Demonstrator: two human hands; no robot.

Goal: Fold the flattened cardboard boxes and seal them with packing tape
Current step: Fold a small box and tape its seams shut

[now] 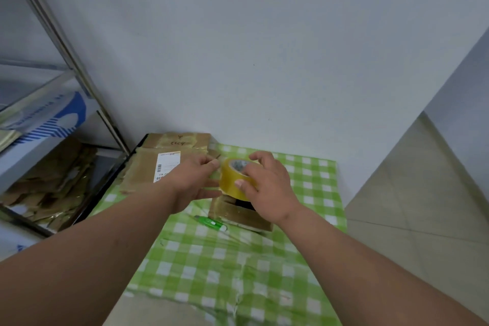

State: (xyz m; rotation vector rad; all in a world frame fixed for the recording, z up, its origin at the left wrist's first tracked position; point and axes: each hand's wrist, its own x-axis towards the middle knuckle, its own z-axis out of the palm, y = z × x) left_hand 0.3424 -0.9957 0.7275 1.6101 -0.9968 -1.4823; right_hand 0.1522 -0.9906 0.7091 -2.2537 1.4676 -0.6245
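My right hand (267, 188) grips a roll of yellowish packing tape (232, 180), fingers curled over its rim and into its core. My left hand (195, 180) is at the roll's left side, thumb and fingers pinching at the tape's edge. Both hands hover over a small folded cardboard box (246, 216) on the green checked tablecloth (211, 259); its top shows a dark gap. Flattened cardboard boxes (148, 164) with a white shipping label lie stacked at the table's back left.
A green utility knife (210, 222) lies on the cloth just left of the small box. A metal shelf (53, 140) at the left holds scrap cardboard and a blue-and-white carton. A white wall stands behind the table; tiled floor (410, 206) lies to the right.
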